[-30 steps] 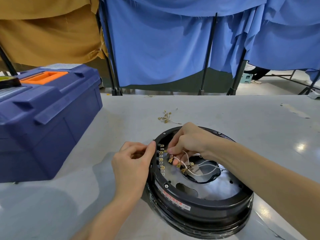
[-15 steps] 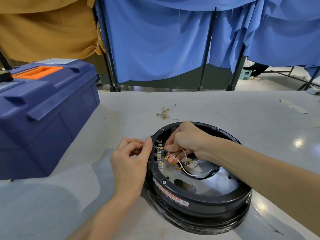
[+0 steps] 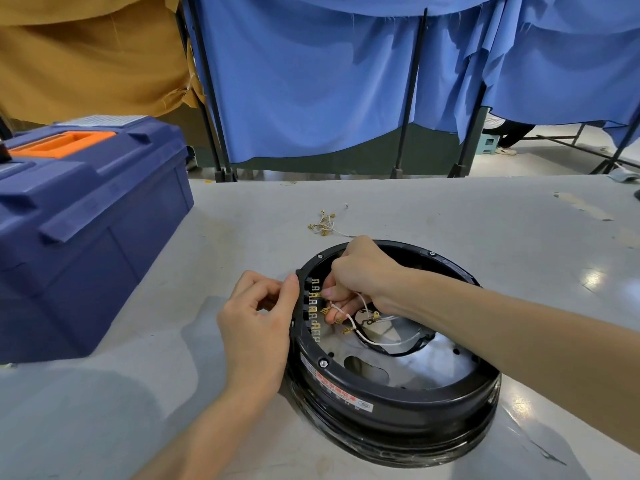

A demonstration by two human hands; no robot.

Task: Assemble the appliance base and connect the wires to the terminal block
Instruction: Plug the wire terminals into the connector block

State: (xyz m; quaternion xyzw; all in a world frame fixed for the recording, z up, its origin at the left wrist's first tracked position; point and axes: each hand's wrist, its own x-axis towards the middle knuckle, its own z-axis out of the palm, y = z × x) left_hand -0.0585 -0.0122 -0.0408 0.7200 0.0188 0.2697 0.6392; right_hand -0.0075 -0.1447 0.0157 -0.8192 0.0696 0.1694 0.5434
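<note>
- The appliance base (image 3: pixel 381 407), a black ring with a silver plate inside, lies flat on the grey table (image 3: pixel 467 220) in the same spot as half a second ago. A second ago it sat slightly lower in the view.
- The terminal block (image 3: pixel 313 306), a row of brass tabs, stands on the ring's inner wall at about nine o'clock.
- The right hand (image 3: pixel 363 275) reaches in from three o'clock as before. Its fingers are curled, and thumb and forefinger pinch a connector end of the white wires (image 3: pixel 381 341) right against the tabs.
- A second ago the wires spread wider across the plate's opening. Now they are drawn closer under the hand, with brass connectors hanging just beside the block.
- The left hand (image 3: pixel 256 327) has hardly moved. Its thumb rests on the outer edge of the rim at nine o'clock and its fingers are curled in beside it. Whether they grip anything cannot be told.
- A loose bundle of connectors (image 3: pixel 323 225) lies on the table just beyond the ring at eleven o'clock, unchanged.
- The blue toolbox (image 3: pixel 86 230) stands well apart at ten o'clock.
</note>
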